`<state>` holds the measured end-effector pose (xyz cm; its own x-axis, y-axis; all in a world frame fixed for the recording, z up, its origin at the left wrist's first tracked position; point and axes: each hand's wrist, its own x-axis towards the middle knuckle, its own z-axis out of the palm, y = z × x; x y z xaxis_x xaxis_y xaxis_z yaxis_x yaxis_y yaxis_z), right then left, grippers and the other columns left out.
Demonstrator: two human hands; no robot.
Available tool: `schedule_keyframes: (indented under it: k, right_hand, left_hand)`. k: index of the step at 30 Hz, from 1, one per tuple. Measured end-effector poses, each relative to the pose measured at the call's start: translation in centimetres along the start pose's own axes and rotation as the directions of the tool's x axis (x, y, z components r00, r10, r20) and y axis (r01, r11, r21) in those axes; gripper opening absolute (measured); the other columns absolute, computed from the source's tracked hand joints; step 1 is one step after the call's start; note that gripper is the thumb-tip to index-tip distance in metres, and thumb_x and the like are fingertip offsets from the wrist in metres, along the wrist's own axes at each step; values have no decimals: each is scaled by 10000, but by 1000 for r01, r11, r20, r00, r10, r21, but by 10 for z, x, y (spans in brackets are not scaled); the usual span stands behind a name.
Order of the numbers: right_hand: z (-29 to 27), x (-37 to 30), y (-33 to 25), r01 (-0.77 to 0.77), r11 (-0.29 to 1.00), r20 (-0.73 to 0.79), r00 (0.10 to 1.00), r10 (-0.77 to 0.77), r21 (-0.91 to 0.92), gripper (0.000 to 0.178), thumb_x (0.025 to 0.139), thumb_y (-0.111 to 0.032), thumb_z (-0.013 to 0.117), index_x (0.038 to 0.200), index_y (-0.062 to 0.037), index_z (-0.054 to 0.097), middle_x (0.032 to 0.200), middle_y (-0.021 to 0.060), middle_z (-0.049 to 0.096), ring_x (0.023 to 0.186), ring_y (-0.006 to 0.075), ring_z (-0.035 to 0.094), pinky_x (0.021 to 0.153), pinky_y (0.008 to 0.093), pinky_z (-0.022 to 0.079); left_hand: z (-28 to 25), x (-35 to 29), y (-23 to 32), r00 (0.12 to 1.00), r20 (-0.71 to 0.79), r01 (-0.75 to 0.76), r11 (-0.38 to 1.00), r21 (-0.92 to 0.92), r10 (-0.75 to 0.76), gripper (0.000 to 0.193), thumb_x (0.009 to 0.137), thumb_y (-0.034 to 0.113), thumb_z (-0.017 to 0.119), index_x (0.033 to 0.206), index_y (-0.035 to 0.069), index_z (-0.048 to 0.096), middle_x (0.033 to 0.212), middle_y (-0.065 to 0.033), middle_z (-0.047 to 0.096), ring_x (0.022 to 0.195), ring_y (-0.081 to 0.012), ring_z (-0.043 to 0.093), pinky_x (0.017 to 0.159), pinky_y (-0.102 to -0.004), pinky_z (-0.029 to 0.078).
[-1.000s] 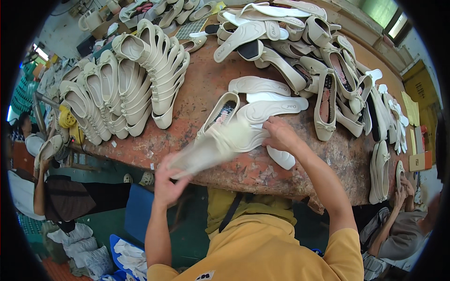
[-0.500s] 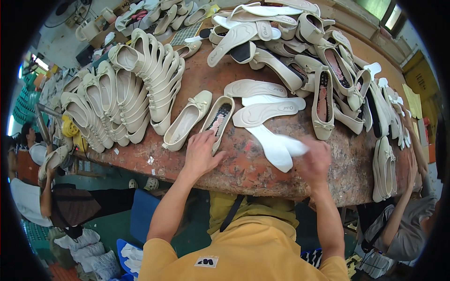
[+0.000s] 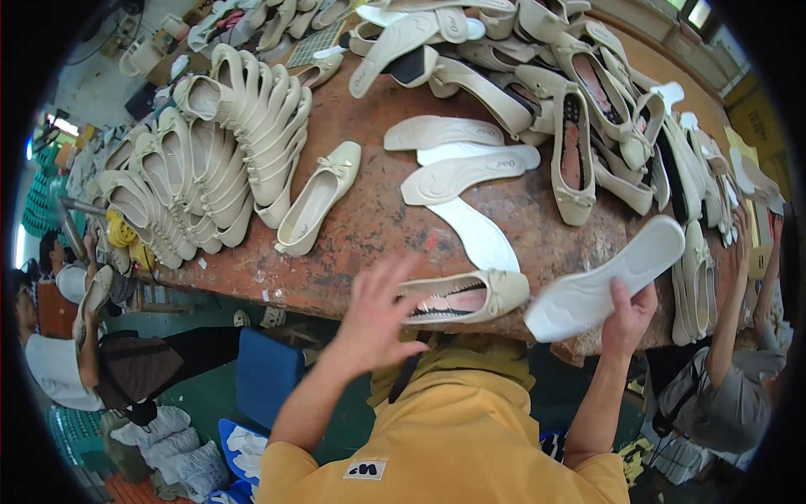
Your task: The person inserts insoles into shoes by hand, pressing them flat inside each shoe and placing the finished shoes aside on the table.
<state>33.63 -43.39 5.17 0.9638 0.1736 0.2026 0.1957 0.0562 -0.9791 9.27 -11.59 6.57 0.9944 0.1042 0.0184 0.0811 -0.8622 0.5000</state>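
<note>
A cream ballet flat with a bow (image 3: 504,294) lies sideways at the table's near edge, its toe to the right and its dark, pink-patched inside showing. Beside its heel end is my left hand (image 3: 376,315), slightly blurred, with the fingers spread; it may be touching the heel. To the right, my right hand (image 3: 631,317) pinches a white insole (image 3: 617,273) near its middle and holds it tilted above the table edge. Farther in lie printed cream insoles (image 3: 466,175) and another white insole (image 3: 478,235), overlapping. A finished-looking cream flat (image 3: 321,202) lies left of them.
Nested rows of cream flats (image 3: 260,134) stand at the left of the worn table (image 3: 369,218). A heap of flats (image 3: 579,109) and insoles fills the far right. Stacked flats (image 3: 693,286) lie near the right edge. Other people (image 3: 726,395) work on both sides.
My left hand has brought the flat from beside the other one to the near edge and turned it sideways. My right hand has lifted a white insole off the table, moving right.
</note>
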Motion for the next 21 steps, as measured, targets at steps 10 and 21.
schedule_keyframes:
  k: [10, 21]
  right_hand:
    - [52, 0, -2, 163, 939, 835, 521, 180, -304, 286, 817, -91, 836, 1091, -60, 763, 1014, 121, 726, 1003, 314, 736, 895, 431, 571]
    - [134, -15, 27, 644, 728, 972, 132, 195, -234, 313, 865, -145, 807, 1176, -142, 836, 1041, 105, 762, 1068, 351, 724, 960, 472, 572]
  left_hand:
    - [59, 8, -26, 1000, 10, 1, 962, -272, 1, 472, 770, 76, 910, 1215, 100, 755, 1501, -201, 631, 1372, -420, 626, 1131, -488, 526]
    - [35, 3, 5, 936, -12, 319, 862, -394, -352, 591, 795, 82, 942, 1352, 57, 747, 1332, -76, 647, 1135, -200, 718, 786, -307, 669]
